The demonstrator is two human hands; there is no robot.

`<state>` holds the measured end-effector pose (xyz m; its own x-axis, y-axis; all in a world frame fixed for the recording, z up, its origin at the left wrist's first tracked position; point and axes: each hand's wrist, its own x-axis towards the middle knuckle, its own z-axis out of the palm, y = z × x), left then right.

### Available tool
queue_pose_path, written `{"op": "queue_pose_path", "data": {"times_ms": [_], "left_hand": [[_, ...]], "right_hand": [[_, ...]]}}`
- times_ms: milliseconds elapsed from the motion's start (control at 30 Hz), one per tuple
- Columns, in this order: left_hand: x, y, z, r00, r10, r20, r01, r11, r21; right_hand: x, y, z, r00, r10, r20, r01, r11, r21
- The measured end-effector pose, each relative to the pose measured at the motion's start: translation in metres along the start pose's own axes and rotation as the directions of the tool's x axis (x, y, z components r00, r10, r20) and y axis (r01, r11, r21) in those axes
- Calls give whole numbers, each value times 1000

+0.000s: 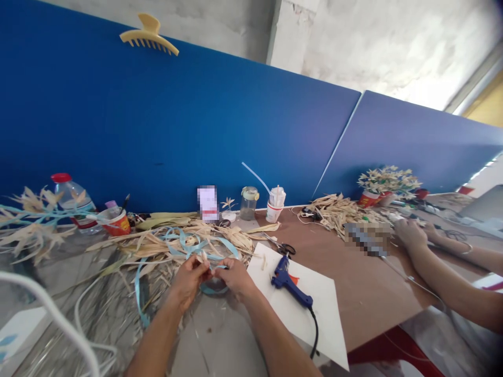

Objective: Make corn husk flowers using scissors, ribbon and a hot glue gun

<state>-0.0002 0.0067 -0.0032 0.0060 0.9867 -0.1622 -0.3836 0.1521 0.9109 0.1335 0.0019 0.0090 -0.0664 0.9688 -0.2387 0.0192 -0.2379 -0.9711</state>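
Note:
In the head view both of my hands meet over the near edge of a pile of dried husk strips. My left hand is closed in a pinch on a small pale husk piece, whose tip sticks up above the fingers. My right hand pinches light blue ribbon close beside the left fingertips. More of that ribbon loops over the husks behind my hands and hangs down at the left. A blue glue gun lies on a white sheet, right of my right hand.
Scissors lie behind the glue gun. Along the blue partition stand a phone, a glass jar, a paper cup and a bottle. A white cable arches at left. Another person's hands are at right.

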Motion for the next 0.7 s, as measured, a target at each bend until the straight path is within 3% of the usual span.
{"op": "queue_pose_path", "data": {"times_ms": [200, 400, 700], "left_hand": [[1, -4, 2, 1000, -4, 12, 4, 999, -36], [-1, -4, 6, 986, -135, 94, 154, 960, -235], [-3, -6, 10, 981, -192, 16, 188, 936, -297]], "right_hand": [[0, 3, 3, 994, -99, -37, 90, 977, -193], [-2, 0, 0, 928, -359, -104, 253, 807, -534], [-8, -3, 0, 908, -412, -71, 286, 736, -614]]}}
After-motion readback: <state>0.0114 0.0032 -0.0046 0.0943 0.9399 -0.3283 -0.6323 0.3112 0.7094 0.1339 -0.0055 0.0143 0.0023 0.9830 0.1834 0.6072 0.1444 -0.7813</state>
